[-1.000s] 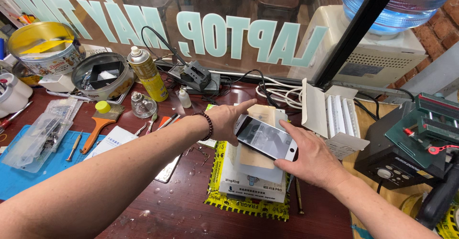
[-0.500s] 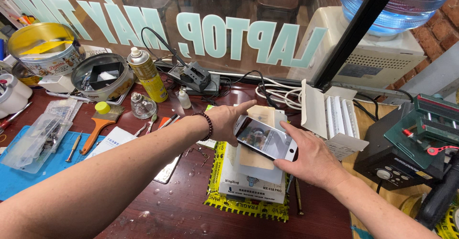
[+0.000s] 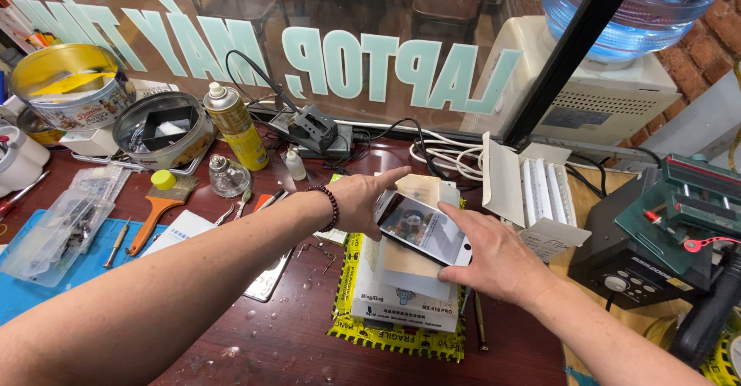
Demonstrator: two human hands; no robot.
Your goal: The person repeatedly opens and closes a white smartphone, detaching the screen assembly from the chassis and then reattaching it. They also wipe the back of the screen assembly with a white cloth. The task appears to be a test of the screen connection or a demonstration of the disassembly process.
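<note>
From the head camera, both hands met over a phone (image 3: 423,228) held face up above a stack of flat white boxes (image 3: 405,297) near the middle of the dark wooden bench (image 3: 255,347). The left hand (image 3: 363,201), a bead bracelet (image 3: 330,207) on its wrist, was closed on the phone's near end, its forefinger stretched out past the top edge, seemingly to steady it. The right hand (image 3: 498,259) cupped the other end, thumb laid along the screen's edge and fingers curled beneath, so the phone was pinched between the two and tilted slightly rather than resting flat. Holding it by the ends kept the lit screen uncovered. The boxes sat on a yellow taped packet (image 3: 394,340), which lifted them off the wet-spotted wood. To the left lay a brush (image 3: 158,201) with an orange handle, a spray can (image 3: 235,123), a small glass bottle (image 3: 228,176) and a round tin (image 3: 162,127), all well apart from the hands. To the right stood an open white carton (image 3: 532,193) and a dark machine (image 3: 656,239).
</note>
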